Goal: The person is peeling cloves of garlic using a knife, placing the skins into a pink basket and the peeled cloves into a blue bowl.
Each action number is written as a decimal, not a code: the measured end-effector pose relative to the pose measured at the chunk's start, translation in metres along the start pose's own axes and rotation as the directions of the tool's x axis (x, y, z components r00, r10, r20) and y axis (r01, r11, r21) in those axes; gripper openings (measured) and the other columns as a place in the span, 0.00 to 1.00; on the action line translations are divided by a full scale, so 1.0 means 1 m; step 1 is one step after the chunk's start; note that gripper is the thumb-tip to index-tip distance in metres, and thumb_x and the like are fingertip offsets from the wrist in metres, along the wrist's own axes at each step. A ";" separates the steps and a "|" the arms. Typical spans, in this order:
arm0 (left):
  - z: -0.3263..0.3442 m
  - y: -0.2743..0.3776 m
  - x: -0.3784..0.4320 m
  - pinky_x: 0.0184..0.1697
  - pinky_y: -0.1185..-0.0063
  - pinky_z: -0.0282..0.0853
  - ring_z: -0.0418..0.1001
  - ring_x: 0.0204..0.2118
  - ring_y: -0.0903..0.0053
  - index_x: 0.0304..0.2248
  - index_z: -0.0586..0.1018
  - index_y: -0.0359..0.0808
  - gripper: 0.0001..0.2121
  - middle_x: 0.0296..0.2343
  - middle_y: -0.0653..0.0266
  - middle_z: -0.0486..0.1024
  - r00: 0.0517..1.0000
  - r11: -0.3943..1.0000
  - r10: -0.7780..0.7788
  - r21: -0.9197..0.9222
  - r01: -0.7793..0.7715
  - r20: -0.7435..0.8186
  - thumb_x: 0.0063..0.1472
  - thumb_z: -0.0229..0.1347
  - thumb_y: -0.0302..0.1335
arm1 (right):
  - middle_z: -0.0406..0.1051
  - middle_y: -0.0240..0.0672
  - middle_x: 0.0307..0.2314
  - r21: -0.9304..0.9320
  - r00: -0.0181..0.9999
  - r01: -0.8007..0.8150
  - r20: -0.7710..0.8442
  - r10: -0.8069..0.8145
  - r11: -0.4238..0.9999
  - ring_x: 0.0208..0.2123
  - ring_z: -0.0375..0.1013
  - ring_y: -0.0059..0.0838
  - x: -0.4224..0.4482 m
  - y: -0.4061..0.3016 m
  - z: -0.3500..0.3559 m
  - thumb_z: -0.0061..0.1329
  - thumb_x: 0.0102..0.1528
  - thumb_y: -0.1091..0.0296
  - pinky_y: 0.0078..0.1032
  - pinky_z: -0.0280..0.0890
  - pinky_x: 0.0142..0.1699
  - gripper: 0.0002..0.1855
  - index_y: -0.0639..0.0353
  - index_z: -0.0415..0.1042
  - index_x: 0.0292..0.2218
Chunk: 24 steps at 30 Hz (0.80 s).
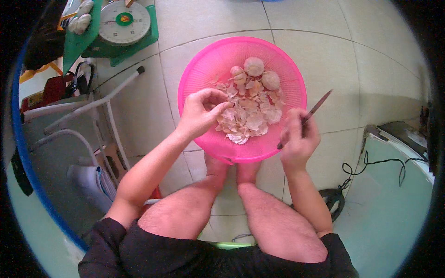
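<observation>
A round pink plastic basket (243,151) sits in front of my shins. Papery garlic skins (248,114) are heaped in its middle. Two whole garlic bulbs (254,66) and a partly peeled-looking bulb (238,74) lie at the far side of the heap. My left hand (205,109) is over the basket's left half, thumb and fingertips drawn together at the skins; whether something small is pinched there is unclear. At the basket's right rim, my right hand (300,139), slightly blurred, grips a small knife (320,101) by its dark handle, blade pointing up and right.
A green dial scale (125,22) stands at the upper left, with garlic bulbs (81,21) on its green pan. Below it is a white tubular metal frame (114,93). A black cable (382,162) hangs at the right wall. Pale tiles (330,62) cover the floor.
</observation>
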<state>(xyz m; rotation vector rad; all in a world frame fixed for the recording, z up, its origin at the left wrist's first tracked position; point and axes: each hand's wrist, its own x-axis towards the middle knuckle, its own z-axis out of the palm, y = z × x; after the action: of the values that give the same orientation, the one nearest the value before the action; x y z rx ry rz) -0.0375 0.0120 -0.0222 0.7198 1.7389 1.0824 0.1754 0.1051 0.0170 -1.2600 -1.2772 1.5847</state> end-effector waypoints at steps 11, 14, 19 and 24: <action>0.061 -0.025 0.082 0.42 0.69 0.72 0.72 0.42 0.63 0.37 0.77 0.36 0.16 0.38 0.57 0.71 0.778 0.375 0.434 0.694 -0.615 0.454 0.46 0.60 0.23 | 0.59 0.25 0.20 0.388 0.979 -0.149 -0.071 0.191 0.910 0.15 0.54 0.12 0.018 -0.011 0.000 0.42 0.62 0.65 0.14 0.51 0.18 0.12 0.62 0.68 0.44; 0.069 -0.033 0.096 0.45 0.70 0.70 0.71 0.44 0.63 0.38 0.77 0.34 0.16 0.40 0.57 0.70 0.802 0.254 0.314 0.769 -0.587 0.508 0.45 0.60 0.24 | 0.59 0.25 0.21 0.371 0.981 -0.173 -0.022 0.195 0.912 0.15 0.54 0.12 0.011 -0.009 0.004 0.41 0.62 0.66 0.14 0.52 0.19 0.12 0.62 0.68 0.45; 0.070 -0.041 0.097 0.46 0.69 0.69 0.71 0.43 0.62 0.37 0.77 0.33 0.15 0.39 0.56 0.71 0.833 0.344 0.252 0.759 -0.553 0.493 0.47 0.58 0.24 | 0.59 0.24 0.21 0.351 0.986 -0.161 0.031 0.161 0.922 0.15 0.53 0.11 0.011 -0.008 -0.002 0.41 0.63 0.66 0.13 0.52 0.19 0.12 0.61 0.68 0.45; 0.058 -0.049 0.082 0.43 0.69 0.70 0.73 0.40 0.64 0.36 0.77 0.33 0.14 0.36 0.55 0.72 0.894 0.493 0.254 0.746 -0.449 0.370 0.47 0.58 0.24 | 0.60 0.24 0.22 0.210 0.986 -0.163 0.066 0.153 0.964 0.16 0.55 0.11 0.009 -0.004 -0.001 0.39 0.63 0.67 0.12 0.53 0.20 0.15 0.61 0.66 0.49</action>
<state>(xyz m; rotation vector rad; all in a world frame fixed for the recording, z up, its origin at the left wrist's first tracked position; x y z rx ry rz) -0.0170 0.0786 -0.1098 1.7911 1.9086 0.3178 0.1744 0.1145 0.0189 -1.2163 -1.0225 1.8239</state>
